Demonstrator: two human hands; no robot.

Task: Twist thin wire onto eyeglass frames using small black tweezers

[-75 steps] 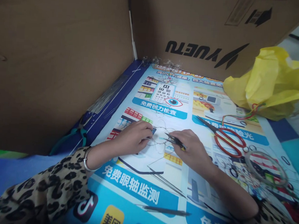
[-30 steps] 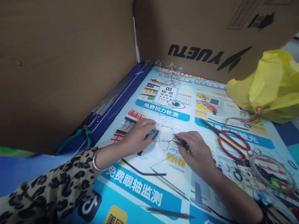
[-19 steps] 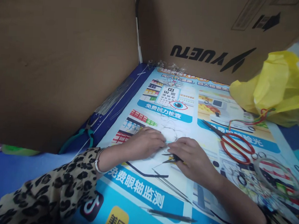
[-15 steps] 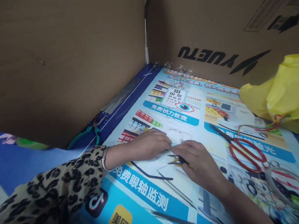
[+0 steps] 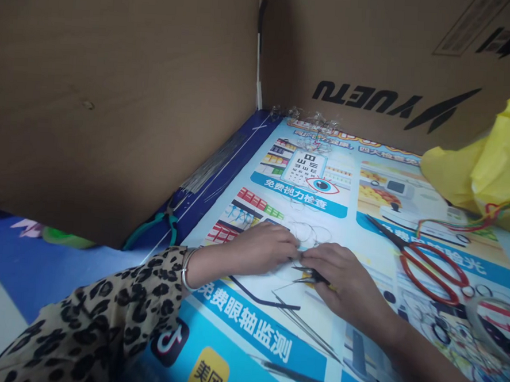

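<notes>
Fingertips of my left hand (image 5: 266,246) and my right hand (image 5: 340,271) nearly meet over the printed sheet. Both pinch a thin wire piece; its loops (image 5: 310,231) rise just beyond the fingers, faint against the pale print. Small pliers (image 5: 312,276) are tucked in my right palm, jaws pointing left and slightly apart. Most of their handle is hidden by the hand. Below the hands lie a dark bent strip (image 5: 261,299) and several thin straight wires (image 5: 309,327). What exactly sits between the fingertips is too small to make out.
Red-handled scissors (image 5: 434,271) lie to the right, near a roll of tape (image 5: 474,319) and small rings. Teal-handled pliers (image 5: 173,223) and a wire bundle (image 5: 216,162) are at left. Cardboard walls (image 5: 135,91) enclose the back. A yellow bag (image 5: 494,159) stands at right.
The view has turned slightly left, so the scene sits a little farther right. My hands keep nearly the same pinch on the wire, and the pliers stay in the right palm.
</notes>
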